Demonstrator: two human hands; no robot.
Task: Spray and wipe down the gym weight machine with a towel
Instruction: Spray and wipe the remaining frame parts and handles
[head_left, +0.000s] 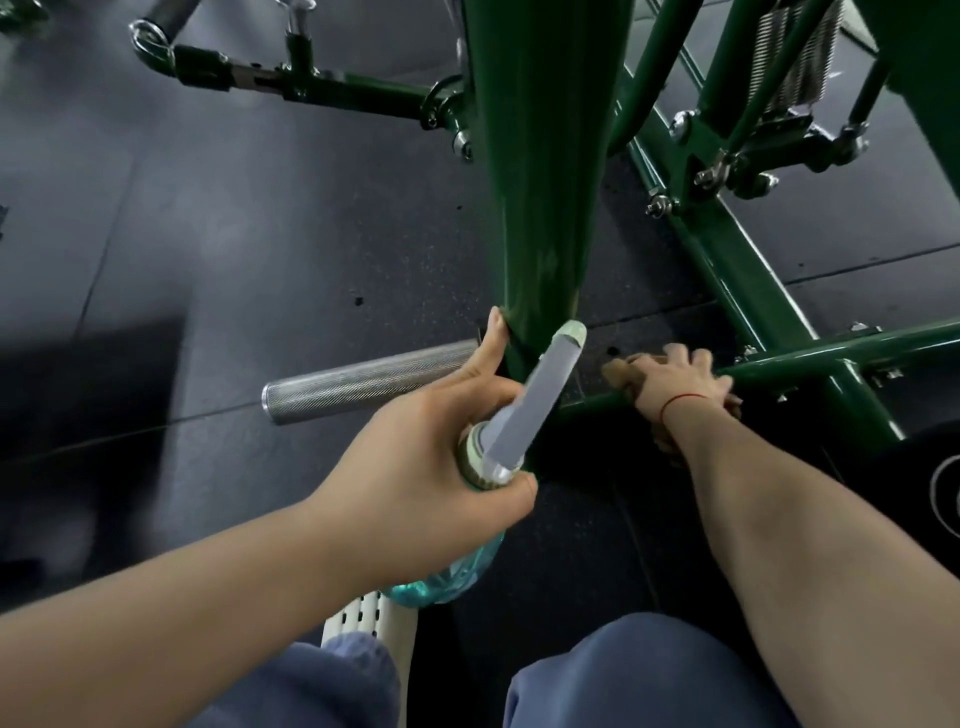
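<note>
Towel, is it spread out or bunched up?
Bunched up: the towel shows only as crumpled folds around the right hand gripping it on the bar.

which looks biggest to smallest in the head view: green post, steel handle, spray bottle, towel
green post
spray bottle and steel handle look alike, bottle nearer, unranked
towel, mostly under the right hand

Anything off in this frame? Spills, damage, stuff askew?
Nothing stands out. The left hand grips the spray bottle beside the green upright; the right hand holds the brown towel on the low frame bar. No puddle or damage shows; only a few dark specks dot the rubber floor.
</note>
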